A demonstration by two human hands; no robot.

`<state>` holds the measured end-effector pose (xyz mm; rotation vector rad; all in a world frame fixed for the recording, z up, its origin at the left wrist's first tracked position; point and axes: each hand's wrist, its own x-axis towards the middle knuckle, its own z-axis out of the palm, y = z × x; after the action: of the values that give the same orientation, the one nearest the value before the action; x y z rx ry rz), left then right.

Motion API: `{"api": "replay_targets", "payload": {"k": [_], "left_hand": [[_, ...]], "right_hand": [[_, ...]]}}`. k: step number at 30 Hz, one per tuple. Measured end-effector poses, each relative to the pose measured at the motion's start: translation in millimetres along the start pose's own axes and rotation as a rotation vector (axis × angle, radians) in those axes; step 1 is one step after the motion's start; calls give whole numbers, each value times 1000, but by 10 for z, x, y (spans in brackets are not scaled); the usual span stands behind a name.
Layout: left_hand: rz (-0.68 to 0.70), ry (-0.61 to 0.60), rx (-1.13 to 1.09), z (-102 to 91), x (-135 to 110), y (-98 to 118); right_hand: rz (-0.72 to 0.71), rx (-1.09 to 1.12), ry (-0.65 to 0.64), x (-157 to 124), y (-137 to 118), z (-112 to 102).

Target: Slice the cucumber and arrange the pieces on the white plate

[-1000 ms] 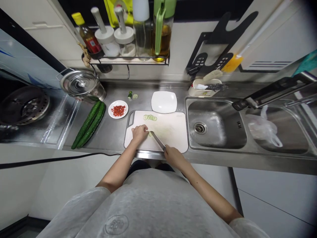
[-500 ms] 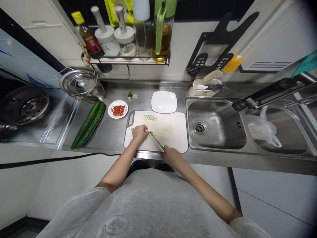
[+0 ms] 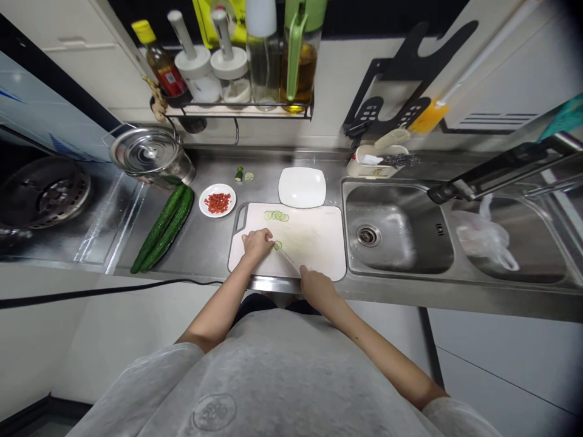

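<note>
On the white cutting board [image 3: 319,243], my left hand [image 3: 258,244] is closed in a pinch at the edge of a cucumber slice [image 3: 277,245]. My right hand [image 3: 320,289] grips a knife [image 3: 288,260], its handle hidden in the fist. The thin blade points up and left, its tip beside that slice. A short row of overlapping cucumber slices [image 3: 276,216] lies near the board's far edge. Behind the board is a white square plate [image 3: 302,187]. Left of it, a small white dish [image 3: 203,210] holds chopped red pieces [image 3: 217,203].
Two whole cucumbers [image 3: 164,229] lie on the counter at left, before a lidded steel pot [image 3: 182,165]. Cucumber ends [image 3: 239,175] sit behind the board. A double sink [image 3: 396,243] adjoins on the right. Above hangs a rack [image 3: 246,112] of bottles and jars.
The knife blade has turned in my right hand, now looking thinner and paler, and more of the cucumber slice shows. My left hand has barely moved.
</note>
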<state>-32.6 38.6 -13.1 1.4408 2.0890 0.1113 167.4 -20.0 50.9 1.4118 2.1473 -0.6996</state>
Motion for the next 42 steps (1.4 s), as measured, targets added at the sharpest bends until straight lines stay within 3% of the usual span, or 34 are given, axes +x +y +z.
{"api": "replay_targets", "payload": {"k": [15, 25, 35, 42], "left_hand": [[8, 8, 10, 12, 15, -5], [21, 1, 38, 6, 29, -14], [115, 9, 136, 84, -99, 55], [87, 38, -2, 85, -225, 146]], "right_hand": [[6, 22, -20, 64, 2, 118], [-13, 75, -85, 12, 160, 132], [-5, 132, -130, -176, 371, 160], [-15, 156, -137, -206, 407, 84]]}}
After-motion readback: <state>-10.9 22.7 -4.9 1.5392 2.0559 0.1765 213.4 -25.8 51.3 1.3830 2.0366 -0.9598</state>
